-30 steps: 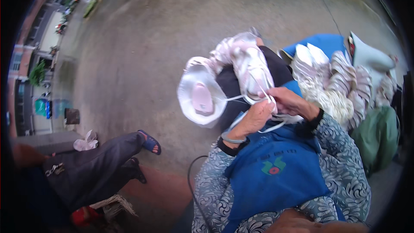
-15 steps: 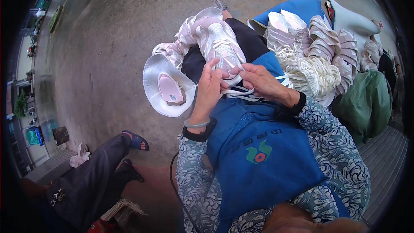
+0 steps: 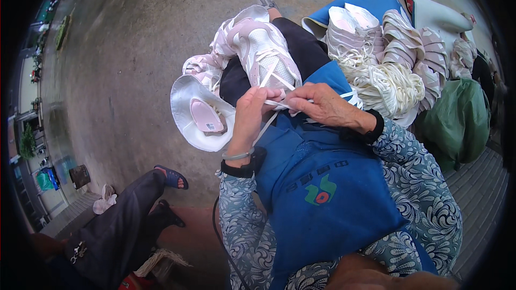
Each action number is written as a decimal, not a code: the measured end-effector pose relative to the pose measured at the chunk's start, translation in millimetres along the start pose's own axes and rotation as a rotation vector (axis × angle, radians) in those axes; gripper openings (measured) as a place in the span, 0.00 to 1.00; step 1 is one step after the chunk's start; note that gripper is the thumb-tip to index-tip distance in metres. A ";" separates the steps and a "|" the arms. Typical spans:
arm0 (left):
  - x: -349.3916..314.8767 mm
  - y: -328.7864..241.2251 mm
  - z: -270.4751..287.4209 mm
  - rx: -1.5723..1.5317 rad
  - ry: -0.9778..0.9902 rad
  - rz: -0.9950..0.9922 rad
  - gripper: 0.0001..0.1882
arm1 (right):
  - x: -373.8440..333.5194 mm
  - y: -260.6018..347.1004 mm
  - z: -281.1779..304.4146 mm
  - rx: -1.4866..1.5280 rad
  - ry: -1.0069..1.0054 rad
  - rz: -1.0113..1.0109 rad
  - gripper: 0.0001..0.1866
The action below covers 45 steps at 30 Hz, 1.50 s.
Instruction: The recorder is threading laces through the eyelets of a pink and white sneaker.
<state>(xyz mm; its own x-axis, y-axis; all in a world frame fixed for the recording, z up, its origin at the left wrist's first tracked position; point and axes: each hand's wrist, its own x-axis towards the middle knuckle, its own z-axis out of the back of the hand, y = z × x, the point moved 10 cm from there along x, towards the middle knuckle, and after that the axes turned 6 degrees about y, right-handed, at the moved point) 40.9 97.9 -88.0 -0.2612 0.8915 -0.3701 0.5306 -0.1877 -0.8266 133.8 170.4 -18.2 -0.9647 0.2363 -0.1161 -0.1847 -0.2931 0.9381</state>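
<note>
Across my lap lies a pink and white shoe upper [image 3: 267, 48], its mesh tongue facing up and white lacing crossing it. My left hand [image 3: 251, 111] pinches a white shoelace [image 3: 267, 75] at the near end of the upper. Beside it my right hand [image 3: 326, 106] is closed on the lace's other strand, thumb and forefinger together. The two strands cross over the tongue, and loose lace hangs down onto my blue apron [image 3: 322, 172]. Fingertips partly hide the lowest eyelets.
Right of my lap are stacked shoe uppers [image 3: 352, 35], a bundle of cream laces [image 3: 389, 88] and a green plastic bag [image 3: 457, 123]. A white upper with a pink insole-like piece [image 3: 204, 115] hangs by my left knee. Another person's leg [image 3: 126, 204] is at lower left.
The lace strands now cross in an open X over the tongue, where before they were bunched near my fingers. Both hands have shifted slightly toward me, and the view has tilted slightly.
</note>
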 end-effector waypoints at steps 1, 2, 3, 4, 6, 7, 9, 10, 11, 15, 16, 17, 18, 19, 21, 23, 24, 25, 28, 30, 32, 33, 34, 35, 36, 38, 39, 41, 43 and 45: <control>-3.8 -3.8 8.2 -0.012 -0.041 -0.012 0.14 | -0.7 0.8 12.7 -0.077 -0.065 0.074 0.13; -7.7 -5.4 15.0 -0.013 -0.038 -0.011 0.14 | -2.0 -1.7 19.8 -0.078 -0.066 0.071 0.13; -16.6 -10.7 29.2 -0.090 -0.060 -0.051 0.13 | -0.8 -17.6 24.0 0.195 -0.076 -0.050 0.12; -21.3 -16.0 37.9 -0.171 -0.067 -0.092 0.13 | -3.9 -35.3 27.5 0.457 -0.095 -0.181 0.12; -31.7 -21.6 53.6 -0.213 -0.114 -0.114 0.12 | -7.2 -45.5 39.0 0.608 -0.111 -0.181 0.11; -35.8 -25.0 62.5 -0.251 -0.161 -0.137 0.12 | -12.5 -58.9 46.0 0.672 -0.153 -0.282 0.11; -42.2 -29.7 73.9 -0.282 -0.217 -0.146 0.12 | -18.5 -72.4 54.3 0.734 -0.189 -0.419 0.12; -47.1 -31.7 81.2 -0.309 -0.276 -0.154 0.12 | -18.0 -70.2 56.4 0.734 -0.185 -0.422 0.12; -46.7 -38.4 81.8 -0.288 -0.262 -0.188 0.13 | -20.1 -69.9 61.6 0.630 -0.196 -0.470 0.12; -43.6 -52.7 83.3 -0.267 -0.243 -0.205 0.12 | -15.2 -65.3 69.4 0.248 -0.122 -0.388 0.11; -46.1 -59.8 90.9 -0.313 -0.265 -0.249 0.12 | -12.8 -61.3 68.4 0.120 -0.062 -0.316 0.11; -49.4 -66.1 99.2 -0.359 -0.289 -0.293 0.12 | -11.4 -60.2 74.1 0.043 -0.085 -0.230 0.12; -51.3 -69.3 103.5 -0.360 -0.289 -0.290 0.12 | -10.9 -57.8 79.4 0.044 -0.085 -0.234 0.12; -58.0 -77.6 112.4 -0.415 -0.319 -0.373 0.12 | -13.0 -62.4 83.9 0.105 -0.072 -0.339 0.13; -68.6 -85.1 129.9 -0.473 -0.344 -0.450 0.12 | -19.5 -95.5 92.1 0.288 -0.065 -0.509 0.15; -90.1 -103.1 149.6 -0.546 -0.269 -0.654 0.11 | -22.2 -127.8 98.7 0.477 -0.126 -0.642 0.16; -98.6 -101.2 164.8 -0.546 -0.274 -0.651 0.11 | -21.1 -140.7 100.3 0.512 -0.129 -0.662 0.16; -116.4 -105.9 183.8 -0.524 -0.361 -0.738 0.11 | -18.5 -144.0 99.7 0.515 -0.126 -0.665 0.16; -154.9 -105.8 209.5 -0.459 -0.741 -0.852 0.13 | -20.2 -158.6 123.8 0.200 -0.252 -0.708 0.16; -187.1 -103.3 220.6 -0.401 -1.035 -0.871 0.15 | -12.5 -173.0 134.6 0.055 -0.281 -0.673 0.19; -226.5 -100.2 239.6 -0.440 -1.274 -0.928 0.18 | -4.5 -174.8 147.9 -0.141 -0.341 -0.580 0.19; -229.7 -102.5 240.1 -0.444 -1.271 -0.924 0.18 | -0.1 -173.9 151.7 -0.270 -0.318 -0.572 0.18; -236.5 -104.4 240.9 -0.479 -1.296 -0.971 0.17 | 1.1 -172.7 155.0 -0.399 -0.294 -0.564 0.18; -239.1 -103.9 241.3 -0.514 -1.320 -1.017 0.18 | -0.6 -163.6 159.7 -0.629 -0.316 -0.516 0.15; -246.2 -102.5 243.3 -0.506 -1.334 -1.023 0.18 | 5.4 -159.2 151.3 -0.624 -0.304 -0.508 0.15; -213.6 -133.5 230.4 -0.242 -0.903 -1.087 0.16 | 9.1 -102.6 156.6 -0.693 -0.570 -0.187 0.13; -185.3 -138.0 213.9 -0.126 -0.863 -0.984 0.15 | 14.5 -85.5 148.7 -0.572 -0.539 -0.128 0.13; -116.8 -122.7 156.9 0.005 -0.661 -0.731 0.14 | 31.9 -61.8 117.4 -0.413 -0.388 -0.168 0.13; -50.8 -98.1 88.9 0.409 -0.602 -0.323 0.14 | 44.9 -58.0 93.2 -0.413 -0.232 -0.068 0.14; -8.1 -81.5 45.3 0.728 -0.414 -0.325 0.15 | 55.1 -56.4 65.3 -0.562 -0.156 0.074 0.13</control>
<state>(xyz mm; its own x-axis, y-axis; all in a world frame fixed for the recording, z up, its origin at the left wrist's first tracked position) -36.7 87.3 -36.9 -0.6539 0.7525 -0.0780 -0.2258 -0.2926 -0.9292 103.3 260.4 -56.1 -0.9476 0.3178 0.0322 -0.2305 -0.7501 0.6198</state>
